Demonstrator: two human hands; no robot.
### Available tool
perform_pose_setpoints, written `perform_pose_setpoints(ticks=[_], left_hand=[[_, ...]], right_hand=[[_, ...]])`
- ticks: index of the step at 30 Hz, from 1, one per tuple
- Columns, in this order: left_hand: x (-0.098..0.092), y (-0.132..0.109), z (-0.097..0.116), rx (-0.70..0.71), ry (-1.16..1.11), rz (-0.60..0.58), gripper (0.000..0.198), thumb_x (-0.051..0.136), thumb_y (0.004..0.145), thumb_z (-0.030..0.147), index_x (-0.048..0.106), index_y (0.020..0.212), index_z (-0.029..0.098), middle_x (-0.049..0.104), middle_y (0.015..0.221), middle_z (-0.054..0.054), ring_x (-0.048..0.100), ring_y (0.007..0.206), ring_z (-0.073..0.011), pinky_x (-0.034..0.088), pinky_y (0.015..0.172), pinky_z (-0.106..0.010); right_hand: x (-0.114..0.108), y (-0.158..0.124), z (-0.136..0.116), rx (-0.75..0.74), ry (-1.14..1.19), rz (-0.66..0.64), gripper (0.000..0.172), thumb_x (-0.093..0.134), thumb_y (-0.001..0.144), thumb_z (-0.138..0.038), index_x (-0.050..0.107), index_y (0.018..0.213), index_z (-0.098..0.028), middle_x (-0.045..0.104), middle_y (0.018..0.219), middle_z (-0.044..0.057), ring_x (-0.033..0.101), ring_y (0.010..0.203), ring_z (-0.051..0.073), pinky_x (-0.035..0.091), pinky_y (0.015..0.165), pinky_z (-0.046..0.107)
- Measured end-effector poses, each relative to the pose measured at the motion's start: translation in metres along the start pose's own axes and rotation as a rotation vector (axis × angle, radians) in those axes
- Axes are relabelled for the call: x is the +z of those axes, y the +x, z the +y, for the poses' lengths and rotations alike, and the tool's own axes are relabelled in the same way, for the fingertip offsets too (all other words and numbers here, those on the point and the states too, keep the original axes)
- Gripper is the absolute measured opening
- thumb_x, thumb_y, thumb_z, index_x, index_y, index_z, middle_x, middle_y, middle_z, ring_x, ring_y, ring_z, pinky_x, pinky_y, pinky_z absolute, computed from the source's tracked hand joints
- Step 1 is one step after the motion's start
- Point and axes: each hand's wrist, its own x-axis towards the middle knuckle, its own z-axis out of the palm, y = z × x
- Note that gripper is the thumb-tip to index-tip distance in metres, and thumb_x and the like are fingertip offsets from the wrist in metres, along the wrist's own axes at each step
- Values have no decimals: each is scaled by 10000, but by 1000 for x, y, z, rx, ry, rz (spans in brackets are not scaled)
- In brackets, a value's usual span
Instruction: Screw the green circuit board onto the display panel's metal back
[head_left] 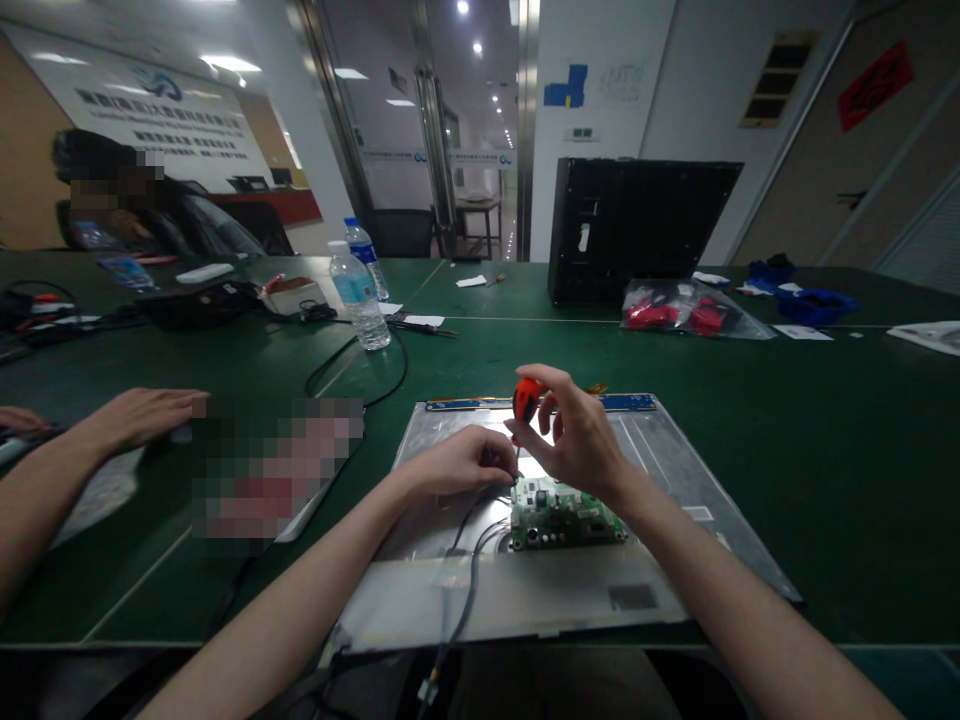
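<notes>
Your right hand (581, 445) clasps the orange screwdriver (526, 398) upright in its fingers, over the board (570, 515); your left hand (457, 465) curls its fingers round the tip, steadying it. The board lies on the panel (675, 450) on the worktop (825, 480). The step looks like screwdriving at the board's left corner: keep the shaft plumb and pressed down

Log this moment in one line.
right hand: grips orange-handled screwdriver upright | left hand: at its tip, by green circuit board | silver metal panel beneath
</notes>
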Motion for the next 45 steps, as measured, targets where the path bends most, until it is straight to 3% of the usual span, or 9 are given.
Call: perform_pose_setpoints(ticks=[4,10,18,24,31,37,45], left_hand=[[0,1,-2,-11,-9,2,59,658,719,202,658,728,144,603,645,23,520,603,-122,401,567,-217],[-1,1,-3,24,14,18,68,682,708,201,651,690,143,594,633,23,520,606,-123,403,577,-217],[-2,0,-1,-9,53,4,38,663,723,169,683,728,136,607,645,19,532,610,-123,402,583,-217],[-2,2,-5,7,45,-7,40,672,716,172,658,709,135,607,649,17,533,615,-130,403,585,-225],[-2,0,-1,-8,76,7,25,647,725,158,656,711,140,590,624,24,520,597,-125,391,573,-223],[-2,2,-5,-2,34,-10,32,674,727,175,663,727,145,612,663,20,547,628,-130,422,600,-226],[-2,2,-7,7,46,-2,53,675,735,183,659,705,143,608,641,20,546,607,-127,416,581,-219]], right_hand=[[-3,1,-1,-23,-11,-34,446,628,869,-242,453,1279,-227,631,922,15,506,580,86,417,466,214],[-7,3,-5,20,48,-50,447,546,864,-143,452,1296,-213,653,950,29,549,584,87,449,496,226],[-4,2,1,-23,-17,-18,405,612,890,-255,470,1268,-222,636,931,18,491,570,85,431,487,231],[-5,3,-3,31,59,-58,477,547,860,-137,437,1318,-211,648,969,35,549,589,85,451,496,224],[-3,2,0,-17,-38,-15,411,618,877,-232,473,1261,-238,615,911,7,464,543,76,410,469,228],[-7,3,-3,16,26,-70,460,552,881,-178,435,1322,-232,642,966,31,555,607,95,453,496,232],[-5,4,-3,-26,-52,-18,374,601,891,-243,485,1246,-242,623,916,3,472,557,81,414,486,231]])
